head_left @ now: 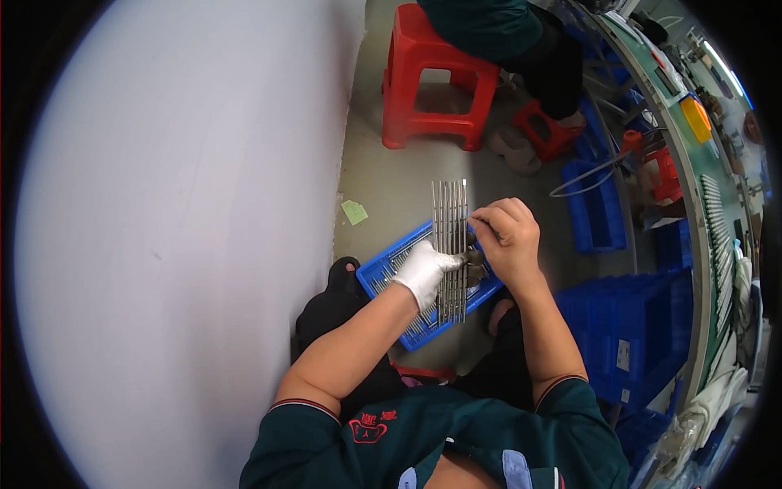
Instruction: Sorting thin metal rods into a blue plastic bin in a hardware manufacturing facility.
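A row of several thin shiny metal rods stands side by side in my left hand, which wears a white glove with darkened fingertips. The thumb lies across the near face of the rods and the fingers wrap behind them. My bare right hand is at the right edge of the row, thumb and forefinger pinched together beside the outermost rod. Whatever lies between those fingertips is too small to make out. Under both hands is a blue tray with many more metal rods in it.
Ahead is a red plastic stool with a seated person. A white wall runs along the left. On the right are stacked blue crates below a green workbench bearing rods. A yellow-green paper scrap lies on the floor.
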The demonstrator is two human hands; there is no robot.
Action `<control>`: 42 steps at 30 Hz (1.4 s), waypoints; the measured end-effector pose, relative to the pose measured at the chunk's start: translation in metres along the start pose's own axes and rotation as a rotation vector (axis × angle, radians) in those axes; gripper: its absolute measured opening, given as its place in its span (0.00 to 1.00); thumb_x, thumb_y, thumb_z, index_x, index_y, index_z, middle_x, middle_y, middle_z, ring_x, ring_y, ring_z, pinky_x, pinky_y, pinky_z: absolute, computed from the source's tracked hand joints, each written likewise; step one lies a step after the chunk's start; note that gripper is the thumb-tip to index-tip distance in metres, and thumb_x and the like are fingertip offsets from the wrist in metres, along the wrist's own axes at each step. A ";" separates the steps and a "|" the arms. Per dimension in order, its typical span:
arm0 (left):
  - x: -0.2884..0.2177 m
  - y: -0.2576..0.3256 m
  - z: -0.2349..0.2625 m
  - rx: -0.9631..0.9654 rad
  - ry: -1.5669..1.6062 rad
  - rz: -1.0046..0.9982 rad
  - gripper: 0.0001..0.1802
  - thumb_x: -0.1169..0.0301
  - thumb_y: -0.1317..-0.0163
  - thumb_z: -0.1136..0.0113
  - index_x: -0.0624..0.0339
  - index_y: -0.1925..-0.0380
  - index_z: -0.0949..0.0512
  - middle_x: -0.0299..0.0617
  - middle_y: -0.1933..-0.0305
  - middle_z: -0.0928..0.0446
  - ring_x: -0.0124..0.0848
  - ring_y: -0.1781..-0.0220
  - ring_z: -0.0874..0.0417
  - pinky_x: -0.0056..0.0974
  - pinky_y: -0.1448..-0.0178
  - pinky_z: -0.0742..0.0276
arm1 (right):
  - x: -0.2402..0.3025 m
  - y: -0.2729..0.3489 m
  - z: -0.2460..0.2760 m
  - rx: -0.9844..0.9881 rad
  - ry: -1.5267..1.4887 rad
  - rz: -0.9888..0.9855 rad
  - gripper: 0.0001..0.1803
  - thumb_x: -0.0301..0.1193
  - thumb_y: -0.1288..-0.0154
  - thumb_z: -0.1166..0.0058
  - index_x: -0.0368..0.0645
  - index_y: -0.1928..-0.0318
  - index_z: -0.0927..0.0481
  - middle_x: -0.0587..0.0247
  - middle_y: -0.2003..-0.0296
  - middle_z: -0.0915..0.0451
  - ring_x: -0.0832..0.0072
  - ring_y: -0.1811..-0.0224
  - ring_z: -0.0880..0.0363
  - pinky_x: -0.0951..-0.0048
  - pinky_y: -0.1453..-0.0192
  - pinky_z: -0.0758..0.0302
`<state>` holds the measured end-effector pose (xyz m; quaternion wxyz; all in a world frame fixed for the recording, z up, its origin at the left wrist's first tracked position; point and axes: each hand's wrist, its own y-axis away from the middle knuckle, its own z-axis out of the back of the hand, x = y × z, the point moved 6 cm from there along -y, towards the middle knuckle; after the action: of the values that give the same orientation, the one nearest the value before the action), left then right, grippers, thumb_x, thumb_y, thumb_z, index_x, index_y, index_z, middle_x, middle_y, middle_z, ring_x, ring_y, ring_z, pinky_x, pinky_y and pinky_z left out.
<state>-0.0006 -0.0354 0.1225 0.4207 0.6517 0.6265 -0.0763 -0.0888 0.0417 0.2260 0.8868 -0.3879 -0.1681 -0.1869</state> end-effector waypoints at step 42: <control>0.002 -0.002 0.001 0.033 0.051 0.034 0.18 0.81 0.40 0.47 0.68 0.48 0.26 0.48 0.58 0.19 0.38 0.59 0.15 0.42 0.51 0.17 | -0.006 0.002 0.005 0.017 -0.092 -0.139 0.04 0.22 0.53 0.37 0.40 0.74 0.19 0.61 0.77 0.24 0.63 0.73 0.25 0.65 0.67 0.30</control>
<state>-0.0018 -0.0354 0.1194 0.3951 0.6708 0.6246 -0.0626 -0.0934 0.0478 0.2249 0.8664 -0.3758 -0.2366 -0.2284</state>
